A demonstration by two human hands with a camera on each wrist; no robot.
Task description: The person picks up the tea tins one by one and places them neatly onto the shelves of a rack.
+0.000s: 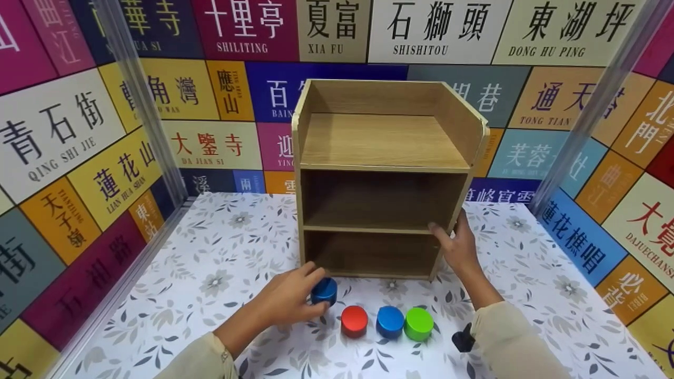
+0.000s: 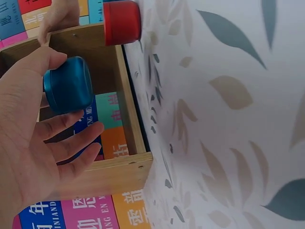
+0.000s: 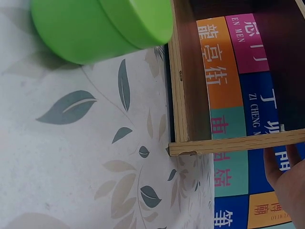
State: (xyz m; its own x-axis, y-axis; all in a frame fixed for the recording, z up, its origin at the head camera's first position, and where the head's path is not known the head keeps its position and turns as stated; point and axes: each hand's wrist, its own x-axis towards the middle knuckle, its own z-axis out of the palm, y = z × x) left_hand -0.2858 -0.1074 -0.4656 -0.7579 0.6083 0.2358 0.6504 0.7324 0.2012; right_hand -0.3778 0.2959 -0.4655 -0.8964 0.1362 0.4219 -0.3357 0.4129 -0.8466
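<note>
My left hand [image 1: 287, 297] pinches a dark blue round tin [image 2: 71, 86] between thumb and fingers, near the lower left front corner of a small wooden shelf [image 1: 384, 229]. In the left wrist view, the other fingers of that hand spread away from the tin. My right hand [image 1: 463, 252] grips the shelf's right side panel, its thumb at the front edge by the middle board and its fingers on the outer face. In front of the shelf stand a red tin [image 1: 354, 321], another blue tin [image 1: 390, 322] and a green tin [image 1: 419, 323] in a row.
The shelf has an open top tray and two compartments below. It stands on a white tablecloth [image 1: 221, 258] with a leaf and flower print. Panels [image 1: 210, 142] of colourful place-name signs enclose the back and sides. A small black object [image 1: 463, 339] shows by the right sleeve.
</note>
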